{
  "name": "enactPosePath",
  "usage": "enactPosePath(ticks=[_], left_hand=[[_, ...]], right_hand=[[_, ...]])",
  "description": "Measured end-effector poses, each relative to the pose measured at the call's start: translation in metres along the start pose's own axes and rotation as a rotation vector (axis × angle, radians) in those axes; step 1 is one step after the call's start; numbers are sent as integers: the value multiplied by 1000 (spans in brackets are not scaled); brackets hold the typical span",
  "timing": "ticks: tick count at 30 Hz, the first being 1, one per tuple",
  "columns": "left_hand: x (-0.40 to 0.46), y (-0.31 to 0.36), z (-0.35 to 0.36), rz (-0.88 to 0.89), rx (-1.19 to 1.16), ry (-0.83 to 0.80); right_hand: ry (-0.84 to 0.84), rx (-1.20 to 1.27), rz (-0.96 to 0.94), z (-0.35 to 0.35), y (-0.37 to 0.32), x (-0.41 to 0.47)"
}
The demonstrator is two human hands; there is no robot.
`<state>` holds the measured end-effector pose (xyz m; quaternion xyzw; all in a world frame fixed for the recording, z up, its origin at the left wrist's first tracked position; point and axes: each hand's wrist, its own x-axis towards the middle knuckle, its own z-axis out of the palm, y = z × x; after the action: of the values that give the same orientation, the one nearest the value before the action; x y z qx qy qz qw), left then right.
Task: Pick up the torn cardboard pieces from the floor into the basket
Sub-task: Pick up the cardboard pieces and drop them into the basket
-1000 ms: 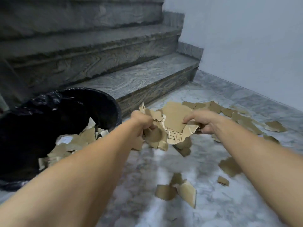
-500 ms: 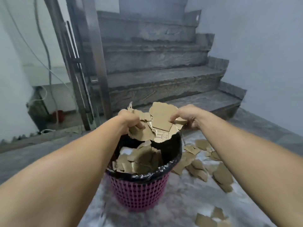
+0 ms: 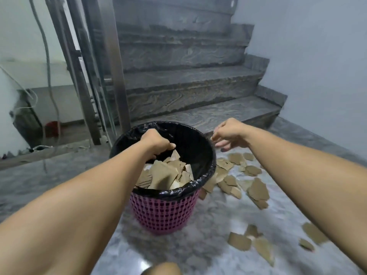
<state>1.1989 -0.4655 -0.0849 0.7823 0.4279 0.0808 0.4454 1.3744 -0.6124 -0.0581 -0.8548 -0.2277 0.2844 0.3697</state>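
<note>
A pink mesh basket (image 3: pixel 162 213) lined with a black bag stands on the floor at centre, holding a pile of torn cardboard pieces (image 3: pixel 164 173). My left hand (image 3: pixel 156 143) is inside the basket's mouth with fingers curled down onto the top of the pile. A piece sits right under the fingertips, and whether they grip it is hidden. My right hand (image 3: pixel 228 135) hovers just right of the rim, fingers loose and empty. Several more cardboard pieces (image 3: pixel 256 187) lie on the floor right of the basket, with others nearer me (image 3: pixel 240 241).
Grey stone stairs (image 3: pixel 188 108) rise directly behind the basket. A steel railing post (image 3: pixel 115 66) and hanging cables stand at the back left. A pale wall (image 3: pixel 317 66) closes the right side. The marbled floor (image 3: pixel 178 251) extends toward me.
Both hands held a bundle of cardboard above the basket. The bundle is now in the basket, my left hand has dropped into its mouth, and my right hand has let go and pulled right.
</note>
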Motion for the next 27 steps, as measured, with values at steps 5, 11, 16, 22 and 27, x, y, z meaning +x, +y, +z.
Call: enactPosePath(ticks=[5,11,16,22,27], left_hand=[[-2,61,64,205,-111,-107],[5,91,165,212,-114,-388],[14,48,258,229,291,-494],[9,-41,351,366,816,-660],[6,-83,400,478,1038,-603]], right_hand=[[105,-54,107,-62,57,-13],[73,-125,295,-97,158,-23],[-62,-299,412,-89,248,-15],[-251,-619,280,-51,335,6],[-390,-896,40,-6,402,8]])
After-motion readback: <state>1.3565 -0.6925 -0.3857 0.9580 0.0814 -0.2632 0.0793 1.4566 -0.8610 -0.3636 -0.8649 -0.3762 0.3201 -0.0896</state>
